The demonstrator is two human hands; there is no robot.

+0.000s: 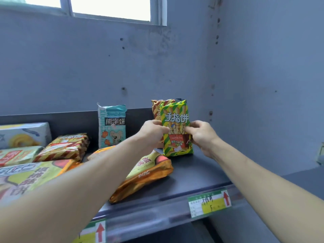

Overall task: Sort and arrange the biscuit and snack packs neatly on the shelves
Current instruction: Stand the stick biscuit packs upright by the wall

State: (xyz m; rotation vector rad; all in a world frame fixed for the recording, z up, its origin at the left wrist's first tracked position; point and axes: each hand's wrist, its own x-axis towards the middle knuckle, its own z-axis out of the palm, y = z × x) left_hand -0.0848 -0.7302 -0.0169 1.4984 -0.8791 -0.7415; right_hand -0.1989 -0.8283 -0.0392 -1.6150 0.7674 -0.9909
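Note:
A green and yellow striped finger-biscuit pack [176, 118] stands upright on the dark shelf [198, 171] near its back right. My left hand [152, 132] grips its left edge and my right hand [201, 134] pinches its right edge. Right behind it stands a brown striped pack [157, 107], mostly hidden. A teal bear-biscuit pack [112, 125] stands upright further left. An orange pack [149, 174] lies flat under my left forearm. Other packs lie flat at the left: a striped brown one [64, 148] and a large pale green one [26, 176].
A pale box with a biscuit picture [24, 134] sits at the far left. Price labels with red arrows [210, 202] line the shelf's front rail. The grey wall [175, 67] closes the back and right side. Bare shelf surface lies right of the green pack.

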